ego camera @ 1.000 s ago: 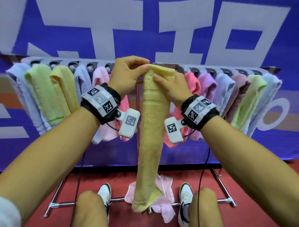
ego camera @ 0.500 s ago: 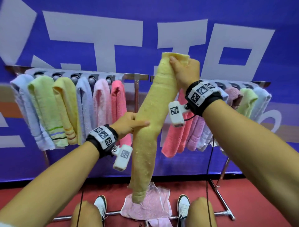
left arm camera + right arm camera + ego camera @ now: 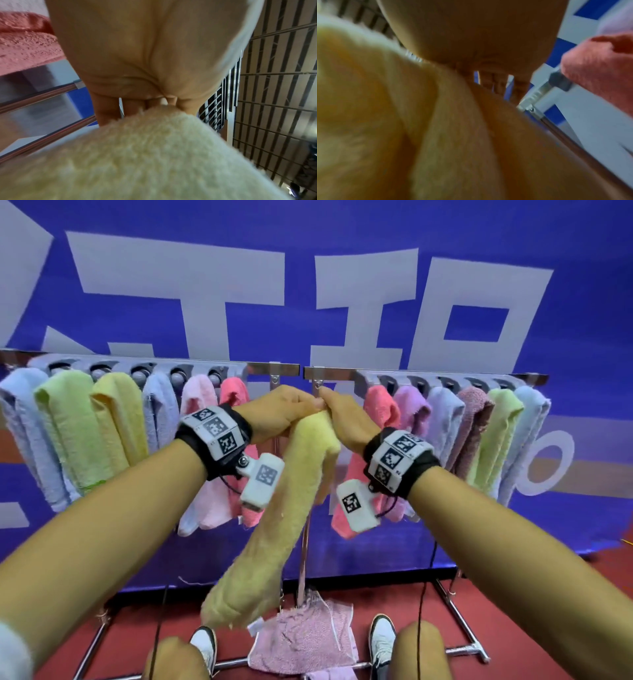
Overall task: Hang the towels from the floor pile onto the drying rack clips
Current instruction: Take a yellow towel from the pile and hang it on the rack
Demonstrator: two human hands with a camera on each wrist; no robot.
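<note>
Long fluffy yellow terry towel [image 3: 291, 508] gathered at top, pinched by left hand [image 3: 281, 414] and right hand [image 3: 346, 419] pressed together just below chrome drying rack rail [image 3: 329, 373], likely bunching for a clip. Pink towel [image 3: 305, 642] on floor.

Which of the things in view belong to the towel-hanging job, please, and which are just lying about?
Part of the job:
yellow towel, gripped by left hand and right hand
drying rack
pink towel on the floor

Just there:
blue banner
shoes
wrist cameras
</note>
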